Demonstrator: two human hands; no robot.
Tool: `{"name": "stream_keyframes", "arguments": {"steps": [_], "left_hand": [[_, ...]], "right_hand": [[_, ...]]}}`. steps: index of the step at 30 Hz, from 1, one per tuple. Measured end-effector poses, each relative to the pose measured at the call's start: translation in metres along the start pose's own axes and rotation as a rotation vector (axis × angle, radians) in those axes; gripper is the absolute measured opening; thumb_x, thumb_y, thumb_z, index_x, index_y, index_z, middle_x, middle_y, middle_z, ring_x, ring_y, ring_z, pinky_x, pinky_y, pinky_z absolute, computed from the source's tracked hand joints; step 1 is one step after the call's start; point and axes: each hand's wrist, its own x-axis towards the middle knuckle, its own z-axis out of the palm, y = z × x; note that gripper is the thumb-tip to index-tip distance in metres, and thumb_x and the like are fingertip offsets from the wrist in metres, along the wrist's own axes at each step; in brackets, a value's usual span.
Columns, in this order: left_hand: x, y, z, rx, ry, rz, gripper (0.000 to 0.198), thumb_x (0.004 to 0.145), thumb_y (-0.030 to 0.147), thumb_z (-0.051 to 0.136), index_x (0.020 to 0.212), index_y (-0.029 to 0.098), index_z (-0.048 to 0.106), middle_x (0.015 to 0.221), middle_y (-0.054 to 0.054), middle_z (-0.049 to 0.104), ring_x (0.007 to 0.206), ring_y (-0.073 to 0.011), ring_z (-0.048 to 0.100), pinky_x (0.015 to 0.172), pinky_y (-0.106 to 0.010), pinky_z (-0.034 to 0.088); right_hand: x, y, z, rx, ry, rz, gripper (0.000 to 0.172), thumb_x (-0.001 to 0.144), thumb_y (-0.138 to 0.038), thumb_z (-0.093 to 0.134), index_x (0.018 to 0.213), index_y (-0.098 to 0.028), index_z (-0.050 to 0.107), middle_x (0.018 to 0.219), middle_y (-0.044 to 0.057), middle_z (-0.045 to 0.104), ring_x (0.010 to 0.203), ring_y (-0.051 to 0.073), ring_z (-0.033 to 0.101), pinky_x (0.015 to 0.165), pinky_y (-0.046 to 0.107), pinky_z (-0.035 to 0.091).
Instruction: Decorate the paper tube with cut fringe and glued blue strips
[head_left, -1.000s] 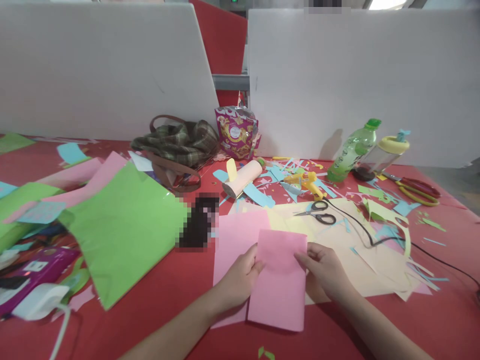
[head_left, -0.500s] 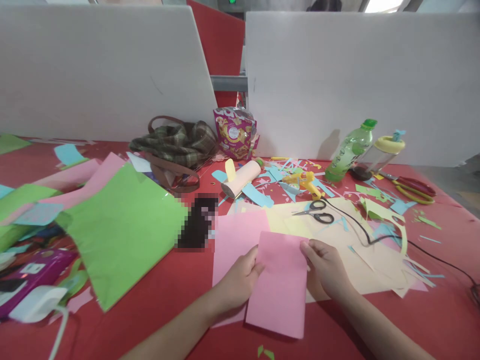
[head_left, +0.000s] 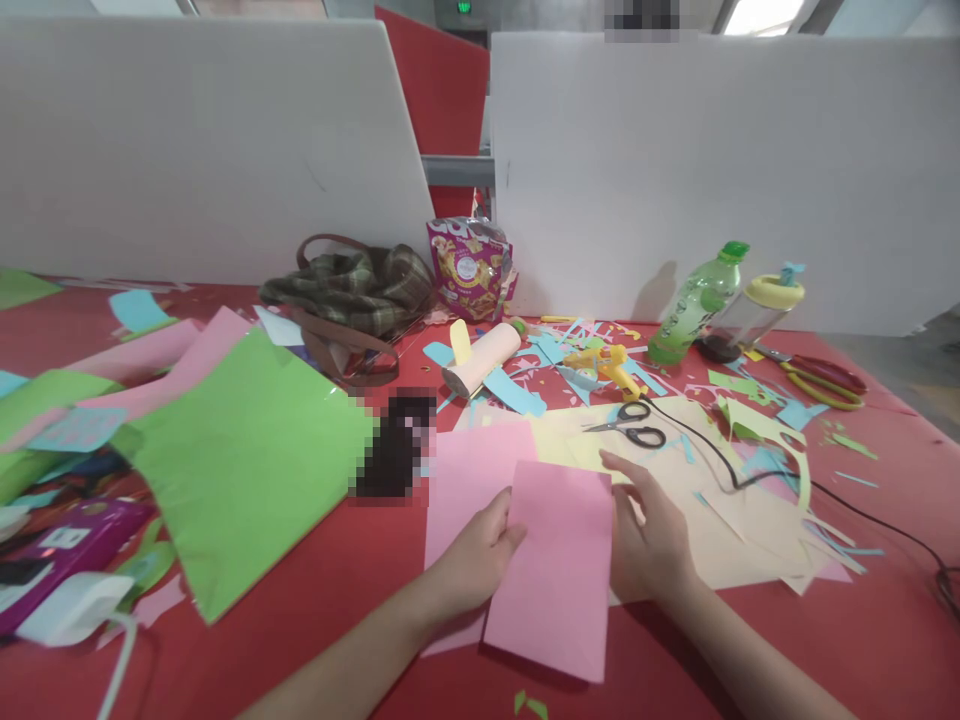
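A pink sheet of paper [head_left: 559, 570], seemingly folded into a narrow rectangle, is held up over the table. My left hand [head_left: 480, 560] grips its left edge, thumb on the front and the other fingers hidden behind. Beside the right edge is my right hand [head_left: 654, 530], its thumb and forefinger apart; whether its lower fingers touch the paper's edge I cannot tell. Under and behind the held paper lies a larger pink sheet [head_left: 472, 470]. Black-handled scissors [head_left: 634, 425] rest on cream paper [head_left: 705, 540] beyond my right hand.
A yellow glue gun [head_left: 611, 365] with a black cord lies among blue scraps. Behind are a paper tube [head_left: 484, 360], a snack bag [head_left: 472, 268], a plaid bag [head_left: 360, 290], a green bottle [head_left: 694, 305] and pliers [head_left: 821, 375]. Green sheets [head_left: 262, 470] and a blurred dark object [head_left: 397, 440] lie left.
My right hand has let go of the paper's upper right corner and spread its thumb and forefinger. The paper has shifted slightly left in my left hand's grip.
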Motion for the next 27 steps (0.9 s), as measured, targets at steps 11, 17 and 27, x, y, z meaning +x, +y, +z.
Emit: {"name": "stream_keyframes", "arguments": {"steps": [11,17,27], "left_hand": [[0.000,0.005,0.003,-0.489,-0.035,-0.147,0.030,0.079,0.035,0.038,0.097,0.013,0.050,0.081,-0.006,0.058,0.078,-0.0173,0.055,0.075,-0.031,0.040],[0.004,0.000,0.000,-0.418,0.097,-0.038,0.030,0.082,0.040,0.031,0.091,0.017,0.048,0.085,-0.003,0.056,0.084,-0.0156,0.052,0.082,-0.030,0.036],[-0.007,0.014,0.005,-0.341,0.072,0.049,0.040,0.081,0.035,0.040,0.117,0.018,0.039,0.115,-0.009,0.050,0.104,-0.0224,0.044,0.087,-0.033,0.034]], "right_hand": [[-0.006,-0.003,-0.004,-0.061,-0.188,-0.321,0.022,0.069,-0.013,0.048,0.083,-0.020,0.063,0.077,0.006,0.067,0.073,0.020,0.060,0.074,0.034,0.043],[0.000,-0.010,-0.005,0.087,-0.332,0.316,0.029,0.074,-0.035,0.043,0.062,-0.014,0.059,0.057,0.004,0.061,0.056,0.019,0.055,0.050,0.027,0.041],[-0.006,-0.019,0.001,0.404,-0.743,0.520,0.026,0.068,-0.039,0.052,0.065,-0.014,0.058,0.058,0.003,0.060,0.060,0.018,0.057,0.050,0.024,0.042]]}}
